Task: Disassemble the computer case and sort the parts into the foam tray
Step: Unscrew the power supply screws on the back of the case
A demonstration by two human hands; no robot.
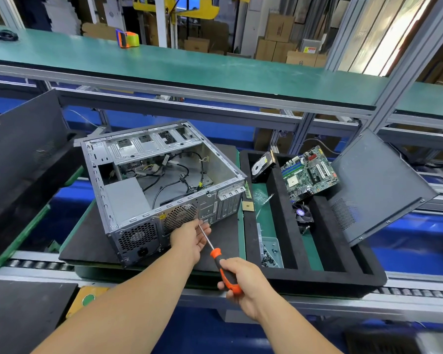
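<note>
An open grey computer case (128, 200) lies on its side on a black mat, with loose cables and a power supply (124, 198) inside. My right hand (243, 282) grips the orange-and-black handle of a screwdriver (221, 264) whose tip points at the case's rear panel near the fan grille. My left hand (189, 238) touches the rear panel and pinches the screwdriver shaft by its tip. To the right, the black foam tray (287, 226) holds a hard drive (261, 167), a motherboard (308, 173), a cooler fan (303, 213) and a clear box of screws (270, 254).
A dark side panel (374, 185) leans on the tray's right end. Another dark panel (23, 149) stands at the left. A small CPU chip (247, 206) lies between case and tray. A tape dispenser (127, 39) sits on the green upper shelf. Conveyor rollers (36, 264) run along the front.
</note>
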